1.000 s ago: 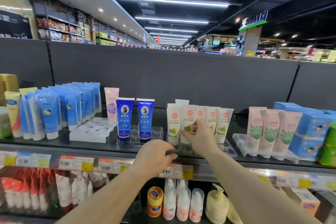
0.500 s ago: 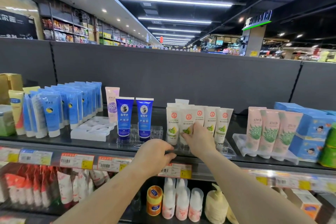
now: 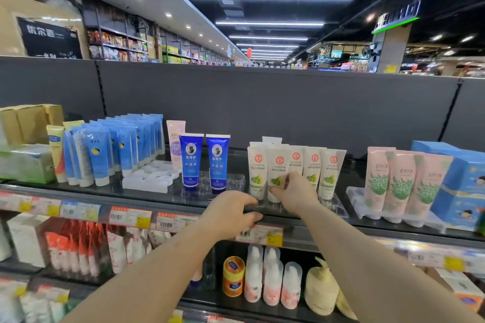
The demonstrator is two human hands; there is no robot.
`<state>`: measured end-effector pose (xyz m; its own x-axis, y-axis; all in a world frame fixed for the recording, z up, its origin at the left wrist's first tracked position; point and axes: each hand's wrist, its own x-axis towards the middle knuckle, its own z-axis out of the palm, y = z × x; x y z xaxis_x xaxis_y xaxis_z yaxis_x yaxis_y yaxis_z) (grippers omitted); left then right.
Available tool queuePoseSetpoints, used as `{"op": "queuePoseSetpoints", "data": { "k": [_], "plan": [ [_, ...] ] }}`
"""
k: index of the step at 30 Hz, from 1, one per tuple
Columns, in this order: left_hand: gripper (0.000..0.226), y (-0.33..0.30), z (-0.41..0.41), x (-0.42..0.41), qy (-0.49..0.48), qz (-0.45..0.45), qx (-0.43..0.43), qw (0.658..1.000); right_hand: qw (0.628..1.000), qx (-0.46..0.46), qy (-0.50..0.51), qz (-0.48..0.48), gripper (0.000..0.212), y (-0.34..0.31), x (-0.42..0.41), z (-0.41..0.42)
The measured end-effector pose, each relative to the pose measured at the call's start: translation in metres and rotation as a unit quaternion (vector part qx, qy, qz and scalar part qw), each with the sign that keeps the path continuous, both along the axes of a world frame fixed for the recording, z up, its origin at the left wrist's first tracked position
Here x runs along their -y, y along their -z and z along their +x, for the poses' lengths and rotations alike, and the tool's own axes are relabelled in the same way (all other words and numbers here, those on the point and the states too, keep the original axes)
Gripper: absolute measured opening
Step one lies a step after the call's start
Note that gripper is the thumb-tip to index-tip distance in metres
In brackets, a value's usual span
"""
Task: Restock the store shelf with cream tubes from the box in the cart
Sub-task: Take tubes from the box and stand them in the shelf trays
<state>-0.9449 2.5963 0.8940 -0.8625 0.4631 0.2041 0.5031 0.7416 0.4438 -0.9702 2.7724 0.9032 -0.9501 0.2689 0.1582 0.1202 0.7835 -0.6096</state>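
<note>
- A supermarket aisle: a dark glass shelf (image 3: 147, 195) at chest height under strip lights, price tags along its front edge, a grey back panel behind it, more aisles beyond.
- Nearest, the lower shelf holds white pump bottles (image 3: 271, 276) and an orange jar (image 3: 233, 276), directly below both forearms.
- The left hand (image 3: 228, 214) rests at the shelf's front lip, fingers curled over the edge by the clear tray (image 3: 338, 211); whether it grips the tray or only the lip I cannot tell.
- The right hand (image 3: 295, 195) reaches further in, fingertips pinching the lower part of a white tube (image 3: 278, 173) in the front row of white tubes with green fruit labels.
- That tube stands cap-down in the tray, touching its neighbours; four others stand beside and behind it.
- To the left, two dark blue tubes (image 3: 203, 162) stand apart from the white row; to the right, pink tubes (image 3: 399, 178) sit in their own tray.
- Neither box nor cart shows here.
- Judgement: the step in hand is seating and squaring this tube in its slot, the left hand likely steadying.
- Next calls for letting go without tipping the close-packed row, then turning back to the cart for more tubes.
</note>
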Motion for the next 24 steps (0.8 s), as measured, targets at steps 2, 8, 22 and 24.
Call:
{"op": "queuePoseSetpoints", "data": {
  "k": [2, 8, 22, 24],
  "plan": [
    [0.038, -0.003, 0.002, 0.003, -0.007, 0.021, -0.007, 1.0, 0.999, -0.018, 0.0, -0.043, 0.036, 0.0, -0.001, 0.007],
    [0.041, 0.0, 0.012, 0.025, -0.053, 0.057, -0.027, 0.997, 0.996, -0.069, 0.052, 0.006, 0.042, 0.01, 0.012, 0.039],
    [0.076, 0.046, 0.08, 0.363, -0.226, -0.247, 0.085, 0.939, 0.945, 0.041, -0.221, 0.238, 0.068, 0.067, 0.365, 0.085],
    [0.079, 0.053, 0.106, 0.444, -0.278, -0.25, 0.112, 0.921, 0.933, 0.084, -0.265, 0.227, 0.076, 0.073, 0.452, 0.095]
  ]
}}
